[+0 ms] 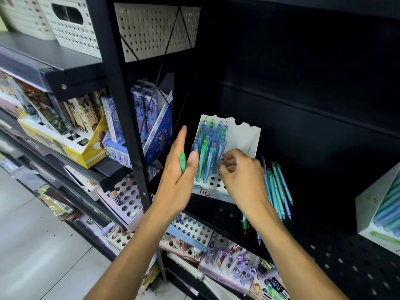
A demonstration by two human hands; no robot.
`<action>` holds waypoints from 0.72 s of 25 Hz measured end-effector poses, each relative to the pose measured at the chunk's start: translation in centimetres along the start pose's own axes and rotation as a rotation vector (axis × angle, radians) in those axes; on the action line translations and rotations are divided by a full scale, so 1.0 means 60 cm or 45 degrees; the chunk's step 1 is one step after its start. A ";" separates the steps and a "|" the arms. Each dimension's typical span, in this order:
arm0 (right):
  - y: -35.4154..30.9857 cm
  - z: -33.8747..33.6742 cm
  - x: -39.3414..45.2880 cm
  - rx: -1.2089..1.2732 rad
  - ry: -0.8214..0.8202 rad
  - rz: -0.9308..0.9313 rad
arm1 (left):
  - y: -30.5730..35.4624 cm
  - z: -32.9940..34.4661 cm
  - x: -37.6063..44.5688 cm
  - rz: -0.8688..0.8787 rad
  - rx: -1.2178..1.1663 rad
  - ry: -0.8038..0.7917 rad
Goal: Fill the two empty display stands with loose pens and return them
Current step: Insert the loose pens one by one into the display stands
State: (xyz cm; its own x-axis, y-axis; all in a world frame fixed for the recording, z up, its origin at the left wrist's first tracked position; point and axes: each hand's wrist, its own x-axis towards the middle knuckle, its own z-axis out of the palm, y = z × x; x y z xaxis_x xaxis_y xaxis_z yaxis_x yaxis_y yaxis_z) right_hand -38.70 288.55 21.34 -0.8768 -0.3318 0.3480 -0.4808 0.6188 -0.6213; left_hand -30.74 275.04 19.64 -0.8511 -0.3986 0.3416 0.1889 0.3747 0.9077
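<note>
At the centre of the frame a white stand (242, 139) sits on a black perforated shelf (324, 252), its holed base tilted toward the camera and its tall back panel torn along the top edge; blue and green pens (208, 148) stand in the holes on its left side, while the holes at lower right show bare; a red price mark is written on its front lip.

The left hand (179, 169) is just left of the stand, fingers straight and pointing up, thumb pressing a green pen (183, 162) against the palm; the pen's upper end shows between thumb and fingers.

The right hand (242, 169) is at the stand's lower right, in front of the holed base, fingers curled inward with the tips close to the standing pens; whether it pinches one I cannot tell.

Right of that hand, loose pens (278, 187) lie in a heap on the shelf, blue and green, pointing roughly toward the lower right; a few more show below the right wrist.

At the right edge of the frame a second stand (368, 213) is partly in view, with blue and green pens inside it.

In the left half, other shelves carry boxed stationery (138, 118); white baskets (71, 24) sit at upper left; further pen displays fill the lower centre.
</note>
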 end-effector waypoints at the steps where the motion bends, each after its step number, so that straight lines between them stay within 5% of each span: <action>1: -0.010 -0.016 -0.018 0.103 0.028 -0.081 | 0.007 -0.003 -0.002 0.009 0.000 0.020; 5: -0.053 -0.054 -0.072 0.520 -0.369 -0.349 | 0.040 0.004 -0.010 0.141 -0.024 -0.027; 11: -0.036 -0.052 -0.065 0.446 -0.294 -0.283 | 0.048 0.016 -0.015 0.115 -0.033 -0.175; 18: 0.012 -0.036 -0.016 0.637 0.143 0.143 | -0.021 0.014 -0.028 -0.115 0.198 -0.013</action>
State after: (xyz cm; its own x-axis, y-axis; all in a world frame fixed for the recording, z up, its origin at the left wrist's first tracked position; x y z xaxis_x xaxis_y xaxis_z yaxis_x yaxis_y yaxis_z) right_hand -38.15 290.87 22.09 -0.9300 -0.1875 0.3160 -0.3535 0.2216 -0.9088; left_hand -29.96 275.96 17.73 -0.8664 -0.4282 0.2569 0.0337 0.4631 0.8857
